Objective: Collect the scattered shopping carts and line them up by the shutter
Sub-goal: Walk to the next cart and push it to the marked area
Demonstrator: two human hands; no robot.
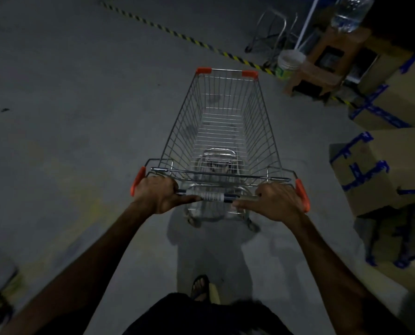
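We stand on a dim grey concrete floor [80,117], cardboard boxes [380,170] stacked to our right. The wire shopping cart [222,131] sits directly ahead. Our left hand [161,195] and right hand [275,201] curl clamped around its handle [211,196]; we should push evenly to steer straight.

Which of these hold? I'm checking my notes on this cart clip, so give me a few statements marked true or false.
1. Both hands grip the cart handle: the left hand and the right hand. True.
2. The cart basket is full of groceries. False: it looks empty.
3. Taped boxes stand to the right of the cart. True.
4. The white bucket sits inside the cart. False: it stands on the floor beyond it, by the striped line.
5. The cart's corners are orange. True.
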